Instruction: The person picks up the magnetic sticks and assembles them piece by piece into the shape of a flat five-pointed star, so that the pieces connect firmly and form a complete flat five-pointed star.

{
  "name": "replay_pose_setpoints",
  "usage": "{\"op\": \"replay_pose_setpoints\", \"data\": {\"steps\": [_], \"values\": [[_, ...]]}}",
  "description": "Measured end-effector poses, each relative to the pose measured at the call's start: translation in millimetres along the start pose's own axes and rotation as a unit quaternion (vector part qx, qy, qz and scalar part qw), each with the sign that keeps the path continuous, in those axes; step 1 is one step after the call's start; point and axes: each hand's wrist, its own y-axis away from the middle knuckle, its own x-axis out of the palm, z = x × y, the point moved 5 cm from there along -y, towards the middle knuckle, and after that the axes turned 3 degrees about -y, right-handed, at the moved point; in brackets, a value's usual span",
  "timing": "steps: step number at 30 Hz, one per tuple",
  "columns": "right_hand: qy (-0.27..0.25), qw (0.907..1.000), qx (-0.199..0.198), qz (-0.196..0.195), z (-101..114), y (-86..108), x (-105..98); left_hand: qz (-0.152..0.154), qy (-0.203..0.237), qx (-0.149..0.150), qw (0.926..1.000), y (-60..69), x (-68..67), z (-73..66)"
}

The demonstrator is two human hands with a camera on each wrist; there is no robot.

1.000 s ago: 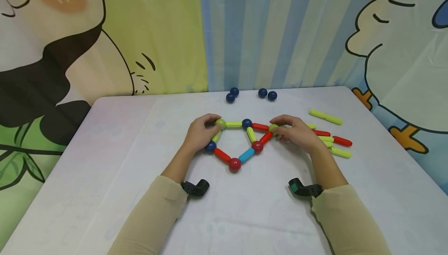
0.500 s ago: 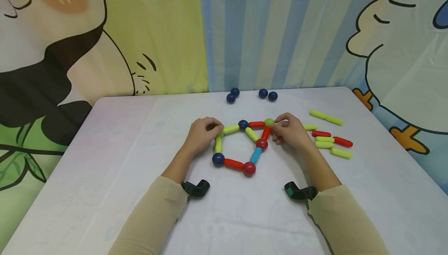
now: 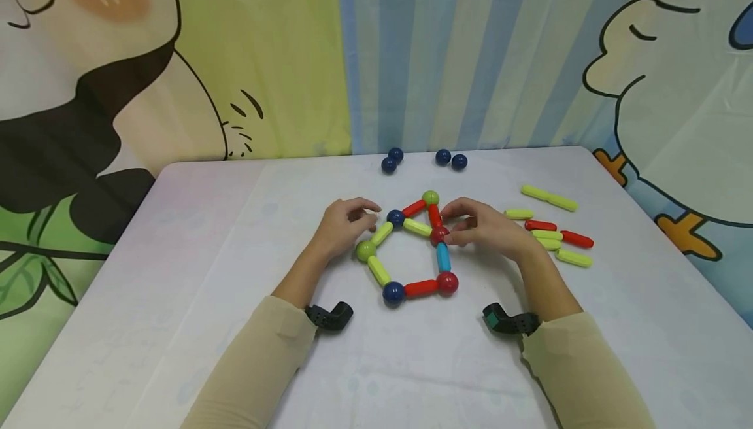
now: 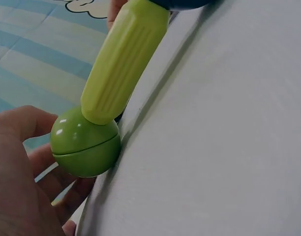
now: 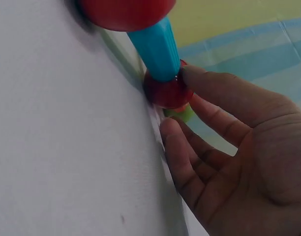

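A ring of balls and short rods, like a magnetic building set, lies on the table between the hands. My left hand (image 3: 351,225) is beside its left side, fingers loosely bent and apart from it in the head view. Below those fingers sits a green ball (image 3: 365,250), joined to a yellow-green rod (image 4: 126,61). My right hand (image 3: 485,225) pinches the red ball (image 3: 439,236) at the ring's right corner with thumb and fingers. From that ball a blue rod (image 3: 443,257) runs to a nearer red ball (image 3: 447,283). Another green ball (image 3: 431,198) tops a small triangle at the back.
Loose yellow-green rods (image 3: 549,197) and red rods (image 3: 577,239) lie to the right of the right hand. Several dark blue balls (image 3: 389,165) stand near the table's back edge (image 3: 329,157). A printed cloth (image 3: 412,56) hangs behind.
The ring has turned counterclockwise on the table. My left hand has let go of its green ball; my right hand has shifted from the other green ball to the red one.
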Motion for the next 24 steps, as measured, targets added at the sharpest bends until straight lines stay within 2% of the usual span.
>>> {"op": "replay_pose_setpoints", "data": {"steps": [5,14,24], "values": [[0.021,0.9997,-0.005,-0.01,3.5,-1.2,3.0,0.017,-0.011,0.016,0.9997,0.2,3.6,-3.3],[0.046,0.998,0.004,-0.043,4.0,-4.7,4.4,0.005,-0.007,0.007,0.9999,-0.6,3.7,-2.6],[0.051,0.9964,0.002,-0.067,8.0,-7.3,10.7,0.001,-0.003,-0.004,1.0,-2.6,4.5,-1.5]]}}
